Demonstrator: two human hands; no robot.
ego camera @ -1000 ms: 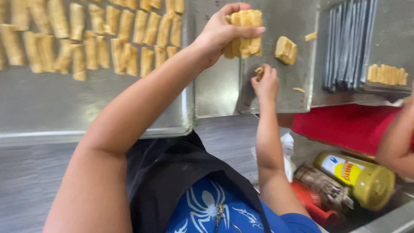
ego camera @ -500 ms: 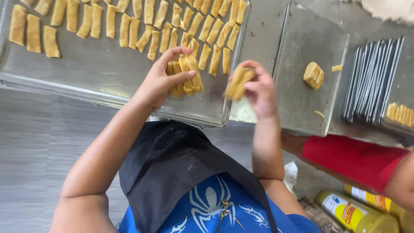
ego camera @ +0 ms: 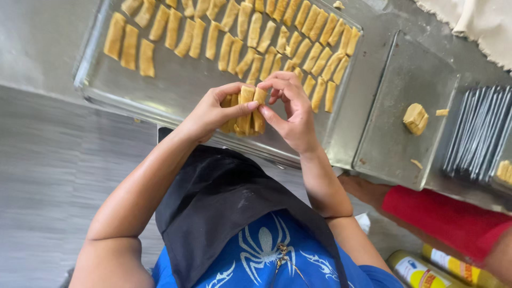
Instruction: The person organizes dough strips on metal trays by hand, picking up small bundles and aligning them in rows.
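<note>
- Far left: long metal baking tray [ego camera: 96, 80], rim raised, loaded with rows of tan dough strips [ego camera: 130, 47] laid side by side with small gaps — likely spaced so pieces do not stick together.
- Near left: bare grey steel tabletop [ego camera: 48, 176], nothing resting on it in view.
- Centre, left hand [ego camera: 210, 112]: curled round a bundle of dough sticks [ego camera: 246, 114], thumb and fingers clamped on the stack, held upright just above the near rim of the tray. Grip appears meant to keep the bundle squared while single pieces are taken off.
- Centre, right hand [ego camera: 293, 114]: fingertips pinched on the top of the rightmost stick of the same bundle; hands together, touching across the dough.
- Near centre: black apron [ego camera: 224, 208] over a blue shirt with a white spider print [ego camera: 261, 248].
- Right of centre: second, smaller steel tray [ego camera: 394, 149], bearing one small block of dough [ego camera: 415, 118] and a few crumbs — apparently the stock from which sticks are drawn.
- Far right: set of parallel metal blades or rods [ego camera: 477, 136], purpose not certain; more dough pieces [ego camera: 504, 170] at the edge.
- Near right: another person's arm in a red sleeve [ego camera: 442, 218]; yellow-lidded jars [ego camera: 421, 272] below.
</note>
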